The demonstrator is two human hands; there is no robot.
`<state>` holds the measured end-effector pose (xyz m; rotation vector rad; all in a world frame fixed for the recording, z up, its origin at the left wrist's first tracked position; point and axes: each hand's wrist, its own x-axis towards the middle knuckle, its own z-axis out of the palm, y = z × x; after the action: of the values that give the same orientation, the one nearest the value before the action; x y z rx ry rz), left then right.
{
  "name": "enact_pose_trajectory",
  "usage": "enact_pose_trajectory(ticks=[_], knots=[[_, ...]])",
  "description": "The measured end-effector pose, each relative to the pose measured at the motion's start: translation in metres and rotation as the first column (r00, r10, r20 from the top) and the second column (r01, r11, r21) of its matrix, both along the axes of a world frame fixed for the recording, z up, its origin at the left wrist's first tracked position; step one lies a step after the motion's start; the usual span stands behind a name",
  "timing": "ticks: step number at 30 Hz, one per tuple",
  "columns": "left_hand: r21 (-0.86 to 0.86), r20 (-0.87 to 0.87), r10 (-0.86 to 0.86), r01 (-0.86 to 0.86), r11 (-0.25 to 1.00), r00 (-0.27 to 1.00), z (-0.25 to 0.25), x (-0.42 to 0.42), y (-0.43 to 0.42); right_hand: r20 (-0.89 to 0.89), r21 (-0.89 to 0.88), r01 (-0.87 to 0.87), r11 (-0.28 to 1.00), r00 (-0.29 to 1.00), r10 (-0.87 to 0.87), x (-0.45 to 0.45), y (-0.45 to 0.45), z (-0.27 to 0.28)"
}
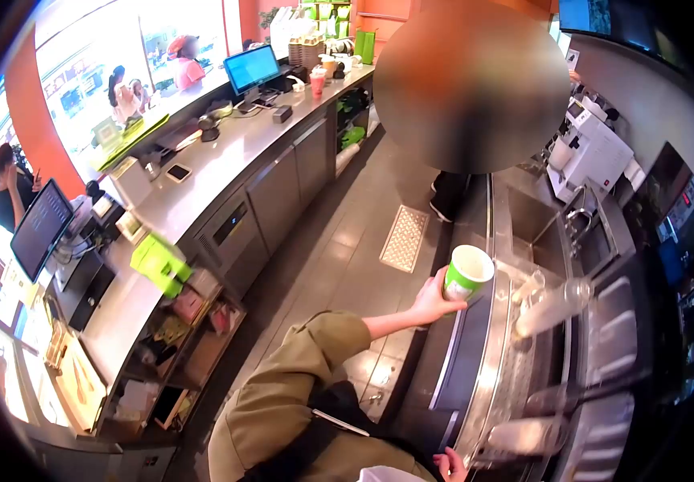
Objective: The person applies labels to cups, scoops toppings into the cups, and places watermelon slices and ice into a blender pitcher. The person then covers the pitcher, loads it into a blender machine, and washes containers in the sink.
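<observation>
My left hand (430, 304) is wrapped round a green and white paper cup (464, 277), held upright with its open top facing up, near the front edge of the steel counter (483, 377). The inside of the cup looks pale. Low in the view, close to my body, my right hand (450, 464) shows only in part, with fingers bent; whether it holds anything cannot be made out. Clear containers (552, 309) stand on the drip grid to the right of the cup, and another clear vessel (524, 435) lies nearer to me.
A sink (530, 217) with a tap and a white machine (592, 153) are beyond the cup. A person (449, 193) stands ahead, mostly blurred. Along the left runs a long counter (226, 153) with screens, a phone and a green box (160, 263). A perforated mat (405, 238) lies on the floor.
</observation>
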<state>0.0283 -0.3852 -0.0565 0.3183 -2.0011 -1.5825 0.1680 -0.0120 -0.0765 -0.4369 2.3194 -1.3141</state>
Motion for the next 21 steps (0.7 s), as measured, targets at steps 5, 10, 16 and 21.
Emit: enact_pose_trajectory(ticks=[5,10,16,21], knots=[[-0.162,-0.126,0.197,-0.217,0.963,0.972,-0.003,-0.205,-0.100,-0.055,0.059,0.037,0.998,0.998,-0.033,-0.137,-0.083,-0.018],[-0.295,0.044,-0.067,0.077,0.952,0.997,-0.015,-0.439,-0.212,0.090,-0.010,0.349,0.937,0.933,-0.347,-0.260,-0.209,-0.058],[-0.169,0.033,-0.065,0.070,0.983,0.997,-0.080,-0.726,-0.278,0.383,-0.024,0.756,0.654,0.611,-0.693,-0.356,-0.348,-0.044],[-0.246,0.064,-0.026,0.041,0.968,0.998,-0.116,-0.860,-0.304,0.302,0.350,0.780,0.519,0.430,-0.851,-0.394,-0.398,0.015]])
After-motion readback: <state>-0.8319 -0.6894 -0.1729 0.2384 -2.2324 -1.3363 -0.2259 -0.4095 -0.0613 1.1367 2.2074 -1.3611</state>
